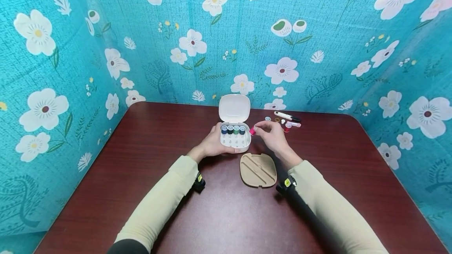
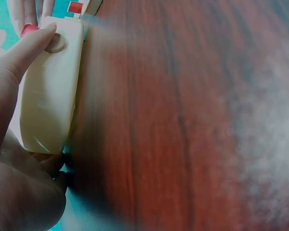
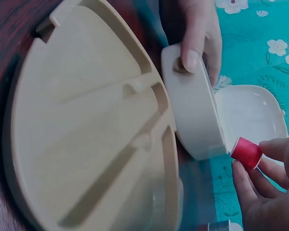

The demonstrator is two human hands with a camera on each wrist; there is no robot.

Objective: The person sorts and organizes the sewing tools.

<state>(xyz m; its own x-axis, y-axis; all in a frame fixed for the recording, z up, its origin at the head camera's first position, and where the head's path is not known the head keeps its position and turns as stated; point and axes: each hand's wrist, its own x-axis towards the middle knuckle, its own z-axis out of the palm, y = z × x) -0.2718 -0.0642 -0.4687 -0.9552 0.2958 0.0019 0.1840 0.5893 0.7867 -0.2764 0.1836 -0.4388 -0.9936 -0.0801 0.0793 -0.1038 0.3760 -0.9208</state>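
Observation:
A white sewing box (image 1: pixel 243 149) stands with its lid (image 1: pixel 234 108) raised at the back. Several thread spools (image 1: pixel 236 130), blue, dark and green, sit in its back row, and bare pegs show in front of them. My left hand (image 1: pixel 213 144) grips the box from the left, thumb on the front wall near a round button (image 2: pixel 56 43). Between thumb and fingers of my right hand (image 1: pixel 273 135) is a pinkish-red thread spool (image 3: pixel 247 152), held at the box's right rim. A beige divided tray (image 1: pixel 258 170) lies in front of the box.
Right of the box, near the table's back edge, lie a white-and-black tool (image 1: pixel 287 117), a small pink item (image 1: pixel 294 124), a red spool (image 1: pixel 287 128) and small rings (image 1: pixel 277 120). Flowered turquoise cloth (image 1: pixel 226 50) hangs behind the dark red table (image 1: pixel 141 160).

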